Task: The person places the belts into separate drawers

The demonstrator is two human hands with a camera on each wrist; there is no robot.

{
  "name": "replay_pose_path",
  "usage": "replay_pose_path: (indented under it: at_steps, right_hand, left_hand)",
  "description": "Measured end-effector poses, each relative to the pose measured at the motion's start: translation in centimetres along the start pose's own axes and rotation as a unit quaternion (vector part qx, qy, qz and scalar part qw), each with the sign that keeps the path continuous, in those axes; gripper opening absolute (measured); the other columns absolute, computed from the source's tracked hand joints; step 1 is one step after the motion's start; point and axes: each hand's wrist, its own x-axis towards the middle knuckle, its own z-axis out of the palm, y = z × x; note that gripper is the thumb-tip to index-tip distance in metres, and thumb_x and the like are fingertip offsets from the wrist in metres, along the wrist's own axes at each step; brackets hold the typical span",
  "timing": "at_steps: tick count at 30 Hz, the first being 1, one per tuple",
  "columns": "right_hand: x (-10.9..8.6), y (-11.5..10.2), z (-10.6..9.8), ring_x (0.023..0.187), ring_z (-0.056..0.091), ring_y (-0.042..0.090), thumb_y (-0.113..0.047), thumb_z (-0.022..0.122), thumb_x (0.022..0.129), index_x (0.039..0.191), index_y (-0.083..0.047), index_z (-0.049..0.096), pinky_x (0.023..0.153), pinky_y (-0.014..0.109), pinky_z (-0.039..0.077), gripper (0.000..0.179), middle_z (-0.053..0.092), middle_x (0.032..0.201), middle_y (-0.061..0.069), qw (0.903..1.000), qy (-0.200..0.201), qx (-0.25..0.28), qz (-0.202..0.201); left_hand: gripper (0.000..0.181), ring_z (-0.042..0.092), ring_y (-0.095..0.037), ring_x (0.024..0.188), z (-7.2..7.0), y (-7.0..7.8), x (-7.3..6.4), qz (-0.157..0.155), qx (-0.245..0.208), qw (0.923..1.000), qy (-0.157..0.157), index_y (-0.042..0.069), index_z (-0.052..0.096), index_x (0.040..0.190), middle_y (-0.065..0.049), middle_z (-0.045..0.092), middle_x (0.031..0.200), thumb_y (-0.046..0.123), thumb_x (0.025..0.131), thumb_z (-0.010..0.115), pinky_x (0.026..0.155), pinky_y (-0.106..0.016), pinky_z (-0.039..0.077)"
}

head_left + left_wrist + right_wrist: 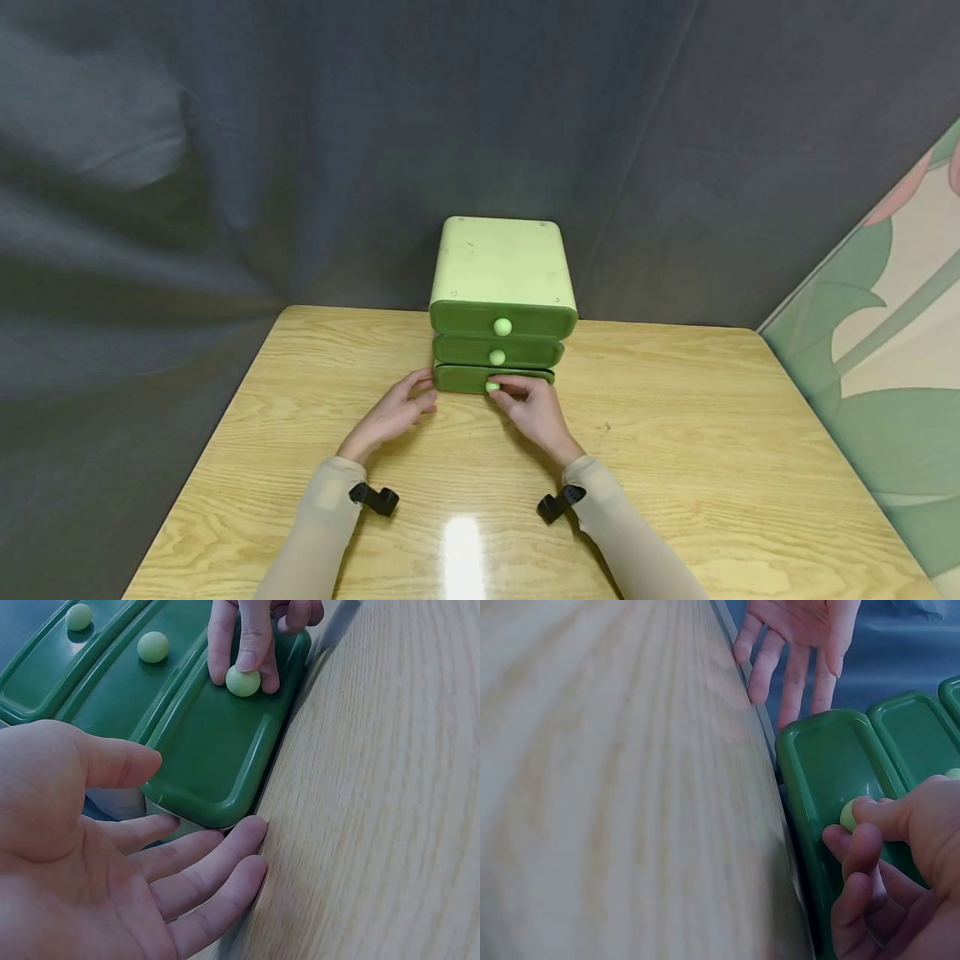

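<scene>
A small cabinet (504, 258) with a pale green body and three dark green drawers stands at the back of the table. My right hand (535, 412) pinches the round light green knob (243, 681) of the bottom drawer (214, 750) between thumb and fingers. Beside the left end of that drawer is my left hand (393, 414), its fingers extended and the palm turned toward the cabinet. In the left wrist view its fingertips lie right at the drawer's lower corner. The middle drawer (457, 350) and top drawer (465, 318) sit above, each with its own knob.
The wooden table (675, 442) spreads in front of and around the cabinet. Dark grey-blue cloth (375, 150) hangs behind it and down the left side. A panel with a leaf pattern (885, 350) borders the right edge.
</scene>
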Motion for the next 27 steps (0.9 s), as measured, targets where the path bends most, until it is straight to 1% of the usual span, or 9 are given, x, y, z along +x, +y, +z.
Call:
replay_pose_path:
  at_steps: [7,15,16,18,20,21,23,25,27]
  right_hand:
    - [0.3,0.2,0.2,0.092,0.079,0.015,-0.011,0.082,0.094,0.114,-0.014,0.085,0.081,0.021,0.058,0.021,0.084,0.098,0.005,1.0000,0.002,-0.001,-0.005]
    - [1.0,0.4,0.1,0.088,0.077,0.011,-0.013,0.082,0.094,0.114,-0.015,0.085,0.079,0.021,0.057,0.020,0.083,0.095,0.004,0.9999,-0.002,-0.003,-0.011]
    - [1.0,0.4,0.1,0.086,0.076,0.010,-0.013,0.082,0.094,0.114,-0.016,0.085,0.077,0.020,0.056,0.020,0.083,0.095,0.004,0.9999,-0.004,-0.004,-0.011]
    - [1.1,0.5,-0.1,0.076,0.074,0.009,-0.014,0.081,0.096,0.115,-0.015,0.085,0.069,0.021,0.056,0.020,0.083,0.095,0.006,0.9999,-0.009,0.000,-0.011]
    - [0.9,0.5,-0.1,0.075,0.072,0.006,-0.015,0.080,0.097,0.117,-0.014,0.084,0.067,0.020,0.056,0.021,0.083,0.098,0.007,0.9998,-0.016,0.004,-0.009]
    - [0.8,0.5,-0.2,0.071,0.072,0.006,-0.015,0.079,0.098,0.120,-0.014,0.083,0.064,0.021,0.056,0.022,0.083,0.101,0.009,0.9997,-0.023,0.009,-0.004]
    - [0.4,0.5,-0.5,0.063,0.071,0.010,-0.015,0.076,0.100,0.124,-0.012,0.081,0.058,0.023,0.056,0.025,0.082,0.107,0.012,0.9990,-0.039,0.021,0.009]
    - [0.0,0.5,-0.9,0.061,0.072,0.013,-0.013,0.075,0.101,0.129,-0.012,0.078,0.058,0.024,0.058,0.029,0.081,0.113,0.015,0.9978,-0.052,0.032,0.025]
    - [-0.3,0.3,-1.5,0.053,0.070,0.020,-0.013,0.073,0.102,0.134,-0.012,0.075,0.052,0.025,0.056,0.032,0.079,0.119,0.017,0.9963,-0.062,0.042,0.042]
  left_hand:
    - [0.064,0.064,-0.037,0.131,0.2,0.0,0.0,-0.016,0.011,0.9998,0.004,0.007,0.026,0.169,-0.022,0.041,0.168,0.026,0.112,0.052,0.104,-0.050,0.056]
    - [0.063,0.063,-0.038,0.132,0.1,0.3,0.1,-0.020,0.001,0.9998,0.010,0.009,0.027,0.169,-0.021,0.042,0.168,0.024,0.113,0.051,0.105,-0.051,0.055]
    - [0.063,0.063,-0.038,0.132,0.1,0.3,0.2,-0.019,0.001,0.9998,0.010,0.009,0.027,0.169,-0.021,0.041,0.168,0.024,0.112,0.051,0.106,-0.052,0.054]
    - [0.063,0.063,-0.038,0.133,0.1,0.2,0.3,-0.018,0.001,0.9998,0.010,0.009,0.027,0.169,-0.021,0.041,0.168,0.025,0.113,0.051,0.106,-0.052,0.054]
    - [0.064,0.062,-0.037,0.133,0.1,0.2,0.3,-0.022,0.004,0.9997,0.010,0.009,0.026,0.169,-0.020,0.040,0.169,0.026,0.113,0.051,0.106,-0.051,0.054]
    - [0.064,0.063,-0.037,0.133,0.2,0.2,0.2,-0.023,0.007,0.9997,0.009,0.009,0.026,0.169,-0.020,0.040,0.169,0.027,0.113,0.051,0.104,-0.050,0.055]
    - [0.064,0.063,-0.037,0.130,0.4,0.4,0.2,-0.023,0.015,0.9996,0.007,0.009,0.026,0.169,-0.021,0.039,0.169,0.027,0.113,0.050,0.099,-0.048,0.055]
    - [0.065,0.063,-0.038,0.132,0.6,0.8,0.0,-0.018,0.024,0.9995,0.005,0.008,0.025,0.170,-0.022,0.037,0.170,0.028,0.113,0.050,0.099,-0.048,0.056]
    - [0.065,0.063,-0.040,0.131,0.6,1.3,-0.1,-0.007,0.032,0.9995,0.003,0.008,0.024,0.170,-0.024,0.035,0.171,0.027,0.113,0.050,0.099,-0.050,0.056]
